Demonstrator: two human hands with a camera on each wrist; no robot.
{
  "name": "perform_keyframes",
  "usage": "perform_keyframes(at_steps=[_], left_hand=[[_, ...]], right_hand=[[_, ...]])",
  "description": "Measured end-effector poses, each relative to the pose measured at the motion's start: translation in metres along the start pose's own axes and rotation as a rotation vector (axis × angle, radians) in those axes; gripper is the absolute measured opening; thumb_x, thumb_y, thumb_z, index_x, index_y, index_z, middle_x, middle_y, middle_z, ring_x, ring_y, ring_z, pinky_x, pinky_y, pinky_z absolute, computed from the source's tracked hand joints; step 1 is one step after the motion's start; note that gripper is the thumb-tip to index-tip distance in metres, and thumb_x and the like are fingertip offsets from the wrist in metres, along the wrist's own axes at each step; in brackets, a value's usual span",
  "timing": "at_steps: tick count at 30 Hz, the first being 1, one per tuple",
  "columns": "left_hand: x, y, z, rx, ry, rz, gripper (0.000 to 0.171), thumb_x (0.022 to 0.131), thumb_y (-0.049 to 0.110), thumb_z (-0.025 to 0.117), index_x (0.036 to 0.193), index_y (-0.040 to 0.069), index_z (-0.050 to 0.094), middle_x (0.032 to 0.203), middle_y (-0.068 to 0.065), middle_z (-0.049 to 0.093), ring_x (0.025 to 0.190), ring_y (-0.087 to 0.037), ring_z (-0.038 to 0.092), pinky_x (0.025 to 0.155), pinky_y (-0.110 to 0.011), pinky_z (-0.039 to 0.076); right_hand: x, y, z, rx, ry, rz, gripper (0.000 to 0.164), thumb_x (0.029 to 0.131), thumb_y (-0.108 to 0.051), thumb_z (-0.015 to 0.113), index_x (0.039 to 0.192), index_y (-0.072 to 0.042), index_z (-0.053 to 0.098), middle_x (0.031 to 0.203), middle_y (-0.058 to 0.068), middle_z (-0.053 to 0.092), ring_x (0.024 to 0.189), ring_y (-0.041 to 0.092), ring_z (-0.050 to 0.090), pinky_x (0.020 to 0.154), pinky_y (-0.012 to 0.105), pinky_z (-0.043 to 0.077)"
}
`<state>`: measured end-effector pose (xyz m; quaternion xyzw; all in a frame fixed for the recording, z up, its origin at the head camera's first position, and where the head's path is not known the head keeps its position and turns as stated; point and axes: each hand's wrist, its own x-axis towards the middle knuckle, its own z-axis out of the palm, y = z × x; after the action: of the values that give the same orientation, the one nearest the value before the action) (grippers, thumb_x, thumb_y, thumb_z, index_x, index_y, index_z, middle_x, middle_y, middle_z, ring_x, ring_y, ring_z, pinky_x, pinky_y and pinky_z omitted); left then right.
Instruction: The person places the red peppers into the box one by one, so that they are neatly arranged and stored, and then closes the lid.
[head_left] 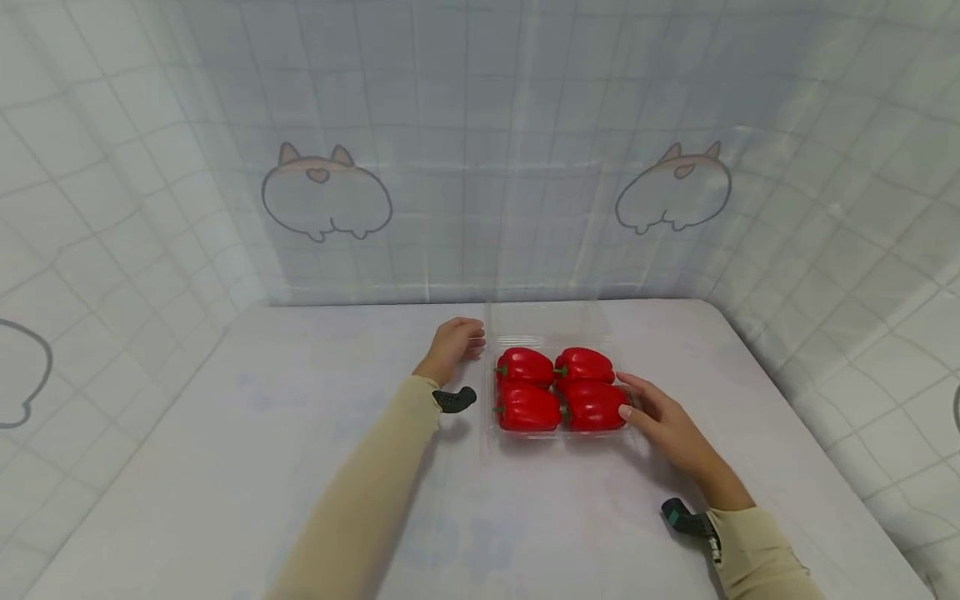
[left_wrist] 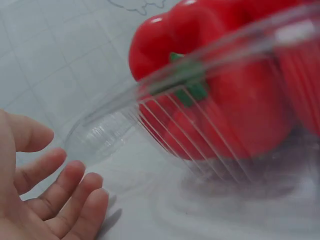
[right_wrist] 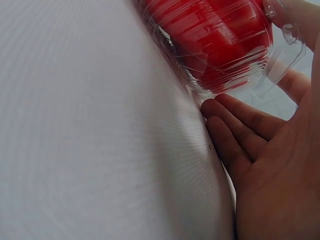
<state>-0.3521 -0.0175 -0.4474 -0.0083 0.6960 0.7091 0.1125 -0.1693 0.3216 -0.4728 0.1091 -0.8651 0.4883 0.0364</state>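
Observation:
Several red bell peppers (head_left: pixel 527 407) with green stems (left_wrist: pixel 189 80) lie in two rows inside a clear plastic clamshell box (head_left: pixel 517 434). Its lid (head_left: pixel 547 318) is folded open toward the back wall. My left hand (head_left: pixel 454 340) is beside the box's back left corner; in the left wrist view its loosely bent fingers (left_wrist: pixel 75 172) hold nothing and stand apart from the plastic. At the right side, my right hand (head_left: pixel 663 421) has its thumb at the rim by the front right pepper. Its other fingers (right_wrist: pixel 240 122) extend, fairly straight, low along the outer wall.
The box stands on a white-covered table (head_left: pixel 225 467), toward its back edge. Behind and at both sides hang pale grid-patterned sheets (head_left: pixel 480 167) with cartoon animal drawings. Dark wrist devices (head_left: pixel 454 400) stick out from both beige sleeves (head_left: pixel 360 500).

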Motion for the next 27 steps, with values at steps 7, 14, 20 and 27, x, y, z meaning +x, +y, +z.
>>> perform_keyframes(at_steps=[7,14,20,27], left_hand=[[0.0051,0.002,0.0052,-0.007,-0.038,-0.02,0.042,0.1,0.024,0.061,0.131,-0.005,0.056,0.121,-0.017,0.062,0.101,-0.022,0.064,0.082,-0.028,0.057],[0.0079,-0.0005,0.006,0.092,-0.08,-0.022,0.053,0.1,0.025,0.06,0.146,0.002,0.048,0.132,-0.016,0.061,0.11,-0.024,0.063,0.094,-0.035,0.053],[0.0073,-0.0045,0.0065,0.064,-0.092,0.004,0.053,0.1,0.023,0.06,0.149,0.008,0.047,0.135,-0.017,0.06,0.117,-0.026,0.062,0.097,-0.036,0.052],[0.0066,-0.0028,0.0082,0.014,-0.105,0.079,0.054,0.101,0.02,0.06,0.151,0.01,0.043,0.133,-0.02,0.059,0.11,-0.027,0.064,0.098,-0.038,0.051]], right_hand=[[-0.0005,-0.0017,-0.0013,0.015,-0.001,0.006,0.06,0.099,-0.029,0.063,0.153,-0.015,0.039,0.145,0.018,0.051,0.131,0.037,0.051,0.094,0.019,0.047],[-0.0014,-0.001,0.0005,0.016,-0.004,-0.012,0.06,0.1,-0.027,0.062,0.153,-0.014,0.039,0.145,0.019,0.051,0.13,0.038,0.051,0.094,0.021,0.048],[-0.0012,-0.0028,0.0005,0.026,-0.006,-0.005,0.059,0.1,-0.028,0.062,0.153,-0.015,0.04,0.145,0.018,0.052,0.131,0.037,0.05,0.094,0.018,0.045],[-0.0021,-0.0032,0.0009,0.017,-0.002,-0.012,0.059,0.1,-0.026,0.062,0.153,-0.014,0.04,0.145,0.02,0.051,0.131,0.039,0.05,0.094,0.018,0.046]])
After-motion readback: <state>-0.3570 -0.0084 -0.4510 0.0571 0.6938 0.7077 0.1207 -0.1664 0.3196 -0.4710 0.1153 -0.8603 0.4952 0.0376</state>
